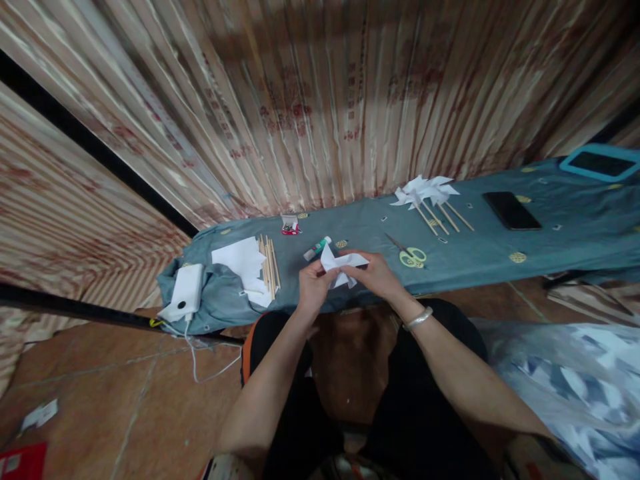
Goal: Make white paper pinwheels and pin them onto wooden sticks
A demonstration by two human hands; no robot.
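Note:
Both my hands meet over the near edge of a low bench covered in blue-grey cloth (465,257). My left hand (314,287) pinches the left side of a folded white paper piece (340,265). My right hand (376,273) grips the same paper from the right, a silver bangle on its wrist. A glue stick (317,249) lies just behind the paper. Yellow-handled scissors (411,255) lie to the right of my right hand.
A stack of white paper (240,265) and wooden sticks (270,263) lie at left, beside a white power bank (186,290) with a cable. Finished paper pinwheels on sticks (427,197), a black phone (511,211) and a blue-framed tablet (600,162) lie at right. A small red box (289,227) sits at the back.

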